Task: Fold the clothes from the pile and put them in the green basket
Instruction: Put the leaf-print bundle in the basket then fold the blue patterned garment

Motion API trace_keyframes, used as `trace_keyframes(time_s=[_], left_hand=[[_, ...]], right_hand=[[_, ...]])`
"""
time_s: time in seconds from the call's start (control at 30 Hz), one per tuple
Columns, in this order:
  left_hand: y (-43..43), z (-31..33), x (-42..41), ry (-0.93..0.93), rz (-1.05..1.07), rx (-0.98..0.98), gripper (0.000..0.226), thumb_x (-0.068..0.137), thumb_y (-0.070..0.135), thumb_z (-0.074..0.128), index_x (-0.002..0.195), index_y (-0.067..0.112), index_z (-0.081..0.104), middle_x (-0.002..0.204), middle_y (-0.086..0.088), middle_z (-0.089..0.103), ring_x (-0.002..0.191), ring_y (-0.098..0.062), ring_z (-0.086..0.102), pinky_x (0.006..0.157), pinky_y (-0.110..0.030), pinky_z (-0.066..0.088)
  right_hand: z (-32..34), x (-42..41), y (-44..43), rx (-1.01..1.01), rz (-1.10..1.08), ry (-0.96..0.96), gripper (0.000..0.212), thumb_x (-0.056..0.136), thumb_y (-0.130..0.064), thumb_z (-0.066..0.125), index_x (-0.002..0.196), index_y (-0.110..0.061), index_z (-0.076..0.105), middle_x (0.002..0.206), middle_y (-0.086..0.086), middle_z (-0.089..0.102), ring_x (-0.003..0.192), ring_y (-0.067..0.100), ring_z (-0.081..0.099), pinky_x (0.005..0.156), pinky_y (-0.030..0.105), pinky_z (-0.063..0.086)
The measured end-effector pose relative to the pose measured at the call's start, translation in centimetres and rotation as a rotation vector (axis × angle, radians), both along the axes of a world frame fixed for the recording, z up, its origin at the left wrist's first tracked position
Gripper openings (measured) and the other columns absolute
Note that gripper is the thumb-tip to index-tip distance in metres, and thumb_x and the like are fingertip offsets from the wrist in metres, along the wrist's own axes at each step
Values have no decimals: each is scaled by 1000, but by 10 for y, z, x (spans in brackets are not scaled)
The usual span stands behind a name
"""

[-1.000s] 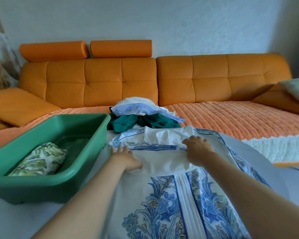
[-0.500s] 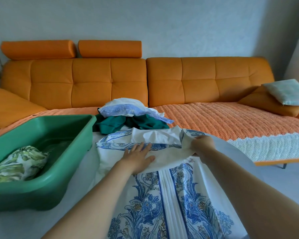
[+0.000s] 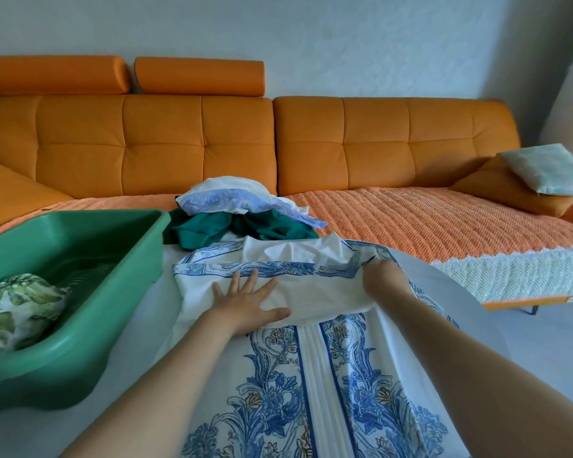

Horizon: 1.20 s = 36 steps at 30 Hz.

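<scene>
Left hand (image 3: 245,307) slid inward on garment (image 3: 311,385), pile (image 3: 242,209) behind, basket (image 3: 136,259) beside

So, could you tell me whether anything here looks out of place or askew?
Only mildly: the leaf-print garment in the green basket sits bunched at one end, more bundle than flat fold. The turned-over flap of the blue-and-white garment is rumpled by the right hand.

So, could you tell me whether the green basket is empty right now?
No, a bundled leaf-print garment lies inside the green basket, toward its left end.
</scene>
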State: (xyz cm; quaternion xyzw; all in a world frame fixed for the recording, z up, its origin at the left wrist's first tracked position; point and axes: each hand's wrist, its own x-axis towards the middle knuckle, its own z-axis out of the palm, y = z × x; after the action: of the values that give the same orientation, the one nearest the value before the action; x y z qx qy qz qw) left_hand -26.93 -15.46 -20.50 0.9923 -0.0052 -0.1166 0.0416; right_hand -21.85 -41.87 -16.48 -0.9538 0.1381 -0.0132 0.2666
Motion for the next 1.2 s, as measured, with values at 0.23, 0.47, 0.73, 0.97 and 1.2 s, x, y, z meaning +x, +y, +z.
trace_keyframes(time_s=[0.23, 0.47, 0.73, 0.97, 1.2], left_hand=[[30, 7, -5, 32, 47, -52, 87, 81, 89, 27, 153, 53, -3, 164, 5, -21, 151, -25, -21, 118, -60, -12], [-29, 15, 6, -152, -97, -103, 63, 102, 63, 19, 158, 41, 2, 167, 5, -9, 154, -22, -7, 122, -49, 0], [-57, 11, 21, 105, -72, -60, 94, 77, 92, 35, 152, 54, -7, 163, 7, -24, 148, -33, -27, 115, -66, -11], [-78, 37, 49, -111, -133, 3, 54, 94, 60, 39, 137, 29, 45, 151, -6, 29, 140, -26, 23, 111, -52, 24], [-102, 26, 49, 114, -189, -2, 85, 90, 79, 33, 158, 41, 0, 167, -2, -14, 152, -33, -12, 118, -62, 1]], right_hand=[[-24, 3, -10, -137, 60, -107, 30, 93, -9, 43, 123, -9, 49, 116, 14, 59, 98, 31, 58, 83, 41, 52], [-26, -6, 16, -362, 511, -164, 54, 102, -28, 33, 156, -26, 29, 162, 8, 27, 146, 30, 30, 119, 46, 23], [-40, -2, -13, -494, 551, 67, 70, 96, -68, 16, 158, -39, 0, 168, 3, -5, 155, 21, -6, 120, 60, -2], [-40, 10, -11, -425, 503, 65, 76, 91, -74, 25, 157, -38, 12, 168, 2, 1, 155, 20, -3, 119, 59, -11], [-22, 2, -32, -184, 454, -62, 53, 100, -46, 44, 151, -33, 39, 164, 1, 22, 151, 22, 18, 122, 43, 6]])
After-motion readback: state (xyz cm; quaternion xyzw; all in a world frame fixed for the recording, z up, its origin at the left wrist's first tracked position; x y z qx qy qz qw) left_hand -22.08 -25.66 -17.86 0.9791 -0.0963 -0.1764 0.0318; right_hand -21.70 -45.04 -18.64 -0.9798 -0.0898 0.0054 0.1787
